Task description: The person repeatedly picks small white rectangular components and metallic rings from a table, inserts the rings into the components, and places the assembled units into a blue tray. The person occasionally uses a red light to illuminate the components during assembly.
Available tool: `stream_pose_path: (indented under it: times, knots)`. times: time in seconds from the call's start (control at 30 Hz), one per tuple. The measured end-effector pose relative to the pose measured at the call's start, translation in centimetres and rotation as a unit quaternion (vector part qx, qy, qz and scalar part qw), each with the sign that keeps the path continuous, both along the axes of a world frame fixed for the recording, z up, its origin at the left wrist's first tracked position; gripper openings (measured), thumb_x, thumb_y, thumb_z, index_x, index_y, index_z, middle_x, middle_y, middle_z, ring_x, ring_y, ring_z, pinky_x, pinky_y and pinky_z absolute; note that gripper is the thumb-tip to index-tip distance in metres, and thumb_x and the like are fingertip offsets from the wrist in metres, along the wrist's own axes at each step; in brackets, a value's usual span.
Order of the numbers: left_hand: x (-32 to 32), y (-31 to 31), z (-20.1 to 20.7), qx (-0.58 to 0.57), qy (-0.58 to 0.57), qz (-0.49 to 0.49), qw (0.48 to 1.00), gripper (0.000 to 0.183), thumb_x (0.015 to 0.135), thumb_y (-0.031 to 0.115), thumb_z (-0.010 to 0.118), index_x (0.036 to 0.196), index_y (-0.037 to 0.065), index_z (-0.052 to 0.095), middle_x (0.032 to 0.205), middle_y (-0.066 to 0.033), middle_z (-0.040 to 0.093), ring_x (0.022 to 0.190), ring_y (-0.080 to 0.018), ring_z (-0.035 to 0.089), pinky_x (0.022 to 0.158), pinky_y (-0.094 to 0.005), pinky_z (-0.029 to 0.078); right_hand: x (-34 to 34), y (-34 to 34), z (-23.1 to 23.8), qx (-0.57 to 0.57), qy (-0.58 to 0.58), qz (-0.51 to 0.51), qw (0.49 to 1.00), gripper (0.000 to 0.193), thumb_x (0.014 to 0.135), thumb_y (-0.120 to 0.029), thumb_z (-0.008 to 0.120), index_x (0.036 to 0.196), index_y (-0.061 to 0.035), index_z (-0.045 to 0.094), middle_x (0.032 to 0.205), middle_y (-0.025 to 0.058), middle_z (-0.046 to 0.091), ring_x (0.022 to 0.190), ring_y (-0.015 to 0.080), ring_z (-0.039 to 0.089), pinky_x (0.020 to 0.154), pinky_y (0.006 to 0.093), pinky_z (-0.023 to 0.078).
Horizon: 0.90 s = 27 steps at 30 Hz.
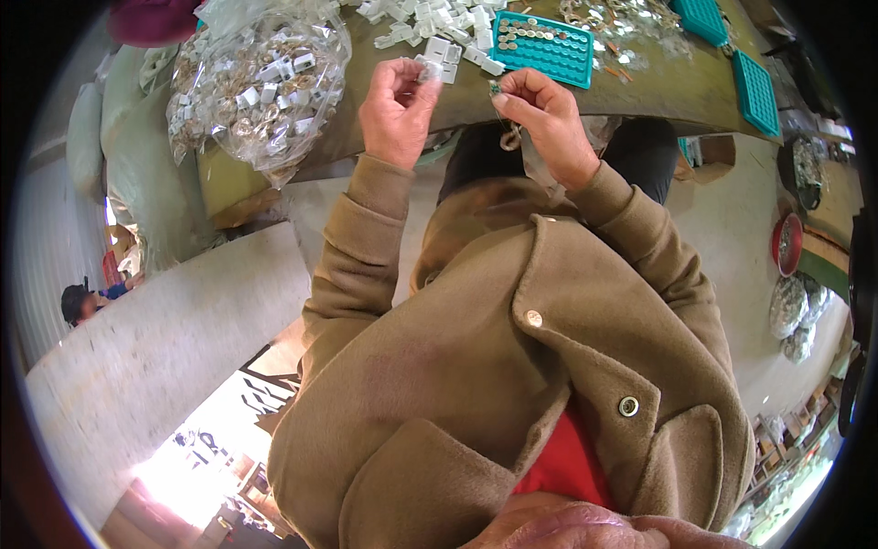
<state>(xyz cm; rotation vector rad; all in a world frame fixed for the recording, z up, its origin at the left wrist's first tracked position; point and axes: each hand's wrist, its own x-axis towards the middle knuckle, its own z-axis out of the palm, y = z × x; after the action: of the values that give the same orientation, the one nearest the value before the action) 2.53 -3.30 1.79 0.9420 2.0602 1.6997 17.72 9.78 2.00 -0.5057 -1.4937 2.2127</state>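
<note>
My left hand pinches a small whitish plastic piece between thumb and fingertips, just above the table's near edge. To its right, my right hand grips a small green circuit board by finger and thumb. A thin wire runs down from that board to a copper-coloured ring coil, which dangles below the hand. White plastic cases lie just beyond my left fingers, in front of a larger heap. Past my right hand rests a teal tray with round pale parts in some of its pockets.
A clear plastic bag full of white cases and coils bulges over the table at left. More teal trays sit at the right edge. Loose small parts are scattered at the back. A person is at far left.
</note>
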Motion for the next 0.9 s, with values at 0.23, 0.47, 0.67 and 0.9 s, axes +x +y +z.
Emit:
stream_pose_path:
  times: [0.23, 0.47, 0.67, 0.9]
  knots:
    - [5.4, 2.3, 1.4, 0.054, -0.161, -0.095, 0.981, 0.032, 0.085, 0.004, 0.071, 0.115, -0.003, 0.062, 0.099, -0.0051, 0.067, 0.086, -0.0075, 0.061, 0.074, -0.0211, 0.051, 0.8, 0.4, 0.8, 0.013, 0.059, -0.038, 0.997, 0.006, 0.092, -0.008, 0.061, 0.094, -0.0037, 0.058, 0.08, -0.0047, 0.056, 0.073, 0.0022, 0.049, 0.066, 0.0181, 0.04]
    - [4.8, 2.2, 1.9, 0.034, -0.382, -0.111, 0.917, 0.029, 0.092, 0.008, 0.063, 0.12, 0.0, 0.06, 0.103, -0.0055, 0.068, 0.087, -0.0122, 0.066, 0.071, -0.022, 0.053, 1.2, 0.9, 0.8, 0.064, 0.007, -0.07, 0.995, 0.009, 0.089, -0.009, 0.064, 0.093, -0.0013, 0.062, 0.078, -0.0013, 0.062, 0.072, 0.0029, 0.055, 0.064, 0.019, 0.046]
    - [5.5, 3.1, 0.4, 0.129, -0.449, -0.066, 0.882, 0.031, 0.091, 0.005, 0.063, 0.121, -0.001, 0.058, 0.105, -0.0064, 0.065, 0.087, -0.0136, 0.065, 0.074, -0.0243, 0.055, 1.6, 1.7, 1.5, -0.114, 0.014, -0.028, 0.993, 0.009, 0.088, -0.011, 0.065, 0.087, -0.0024, 0.063, 0.075, -0.0001, 0.062, 0.069, 0.0061, 0.055, 0.065, 0.0211, 0.043]
    - [6.0, 3.4, 0.7, 0.135, -0.329, -0.086, 0.931, 0.034, 0.092, 0.003, 0.061, 0.125, -0.004, 0.055, 0.11, -0.0105, 0.065, 0.092, -0.017, 0.065, 0.084, -0.0305, 0.055, 1.9, 1.7, 1.3, -0.128, -0.001, -0.016, 0.992, 0.009, 0.088, -0.01, 0.066, 0.088, -0.0011, 0.064, 0.076, 0.0006, 0.063, 0.069, 0.0078, 0.056, 0.068, 0.0223, 0.045]
